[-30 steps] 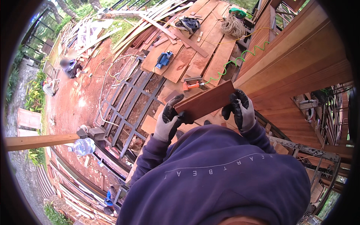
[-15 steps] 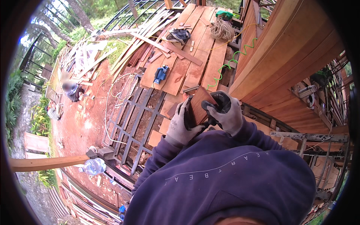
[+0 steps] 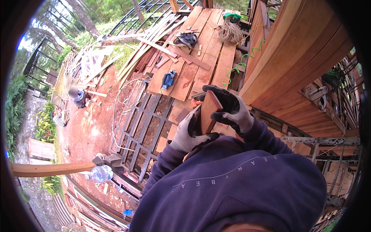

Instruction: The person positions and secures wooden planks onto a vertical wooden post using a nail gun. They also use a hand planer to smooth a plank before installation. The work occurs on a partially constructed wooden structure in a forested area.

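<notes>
Between my hands, close to my body, is a short piece of reddish-brown wooden board (image 3: 209,113), tilted with a narrow edge showing. My left hand (image 3: 189,133), in a light glove with black fingers, is closed on its left side and lower end. My right hand (image 3: 234,111), gloved alike, grips it from the right, with its fingers round the far end and the thumb on the side. Some fingertips are hidden behind the wood. Just beyond the hands, a thin flat piece and something orange (image 3: 196,103) partly show.
Planks (image 3: 201,73) form a platform ahead, bearing a blue power tool (image 3: 167,79), a dark bag (image 3: 186,40) and coiled rope (image 3: 230,31). An open metal frame (image 3: 148,116) lies left over soil. A wooden wall (image 3: 286,58) rises right. Another person (image 3: 79,96) crouches far left.
The wooden piece has turned, showing its narrow edge more. My right hand has shifted its hold, its fingers now reaching over the far end. The left hand still grips the wood.
</notes>
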Demonstrator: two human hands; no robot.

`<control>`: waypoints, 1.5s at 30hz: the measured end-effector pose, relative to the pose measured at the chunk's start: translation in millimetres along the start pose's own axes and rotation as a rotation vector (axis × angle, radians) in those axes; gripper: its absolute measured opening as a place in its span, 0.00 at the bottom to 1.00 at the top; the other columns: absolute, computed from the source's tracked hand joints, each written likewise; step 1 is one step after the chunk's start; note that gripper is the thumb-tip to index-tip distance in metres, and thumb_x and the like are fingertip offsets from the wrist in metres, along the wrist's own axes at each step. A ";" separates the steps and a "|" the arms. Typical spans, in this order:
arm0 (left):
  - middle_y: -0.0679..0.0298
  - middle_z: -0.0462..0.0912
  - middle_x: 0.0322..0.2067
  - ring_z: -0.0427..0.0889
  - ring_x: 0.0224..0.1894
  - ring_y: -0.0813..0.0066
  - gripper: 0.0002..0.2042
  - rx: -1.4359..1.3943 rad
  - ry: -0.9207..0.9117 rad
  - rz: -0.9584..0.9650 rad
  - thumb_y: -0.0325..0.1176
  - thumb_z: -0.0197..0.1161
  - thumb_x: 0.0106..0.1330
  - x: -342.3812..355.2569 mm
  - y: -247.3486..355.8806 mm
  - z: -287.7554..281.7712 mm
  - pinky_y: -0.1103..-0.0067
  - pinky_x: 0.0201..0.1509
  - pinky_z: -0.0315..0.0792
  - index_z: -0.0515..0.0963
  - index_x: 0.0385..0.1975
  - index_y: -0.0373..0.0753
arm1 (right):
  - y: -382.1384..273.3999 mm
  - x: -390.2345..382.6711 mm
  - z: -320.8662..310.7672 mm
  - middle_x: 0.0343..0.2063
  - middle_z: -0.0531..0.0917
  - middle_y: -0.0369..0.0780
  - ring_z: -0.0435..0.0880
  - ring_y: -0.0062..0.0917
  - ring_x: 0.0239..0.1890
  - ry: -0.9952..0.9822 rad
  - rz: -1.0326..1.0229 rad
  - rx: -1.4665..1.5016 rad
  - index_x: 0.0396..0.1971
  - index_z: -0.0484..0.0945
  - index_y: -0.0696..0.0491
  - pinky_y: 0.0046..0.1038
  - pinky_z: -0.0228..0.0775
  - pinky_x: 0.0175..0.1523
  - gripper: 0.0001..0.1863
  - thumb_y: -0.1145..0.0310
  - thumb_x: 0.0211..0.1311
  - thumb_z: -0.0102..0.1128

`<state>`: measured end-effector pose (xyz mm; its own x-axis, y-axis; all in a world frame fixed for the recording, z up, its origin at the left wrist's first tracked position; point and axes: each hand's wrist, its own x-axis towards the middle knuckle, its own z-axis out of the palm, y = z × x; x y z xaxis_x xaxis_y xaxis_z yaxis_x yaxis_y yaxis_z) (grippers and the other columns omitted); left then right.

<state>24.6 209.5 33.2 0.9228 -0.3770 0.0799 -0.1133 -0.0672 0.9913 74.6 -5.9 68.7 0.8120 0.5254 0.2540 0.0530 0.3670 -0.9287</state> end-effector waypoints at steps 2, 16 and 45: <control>0.48 0.75 0.57 0.76 0.60 0.61 0.45 0.019 0.007 0.034 0.35 0.78 0.45 -1.6 -1.4 1.4 0.70 0.65 0.67 0.62 0.65 0.27 | -2.4 -0.9 0.2 0.64 0.70 0.38 0.69 0.19 0.62 -0.018 0.014 -0.001 0.68 0.61 0.59 0.26 0.69 0.63 0.38 0.86 0.54 0.59; 0.48 0.70 0.57 0.72 0.59 0.52 0.50 1.026 0.082 0.048 0.49 0.78 0.44 1.7 39.2 -3.4 0.62 0.62 0.69 0.60 0.68 0.39 | 2.0 -13.4 6.3 0.32 0.81 0.37 0.78 0.15 0.24 0.245 0.265 -0.248 0.63 0.67 0.58 0.20 0.70 0.29 0.23 0.69 0.70 0.55; 0.55 0.77 0.54 0.78 0.55 0.71 0.44 0.034 0.184 0.216 0.30 0.83 0.45 -53.2 5.8 -58.7 0.73 0.58 0.74 0.64 0.64 0.29 | 60.3 -36.4 -6.8 0.52 0.79 0.42 0.76 0.18 0.34 0.403 0.421 0.177 0.58 0.71 0.60 0.22 0.71 0.33 0.19 0.75 0.70 0.51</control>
<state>-3.6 283.4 40.8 0.9270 -0.2123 0.3093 -0.3237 -0.0358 0.9455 52.2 -8.1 1.6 0.9000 0.3340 -0.2800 -0.3901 0.3308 -0.8593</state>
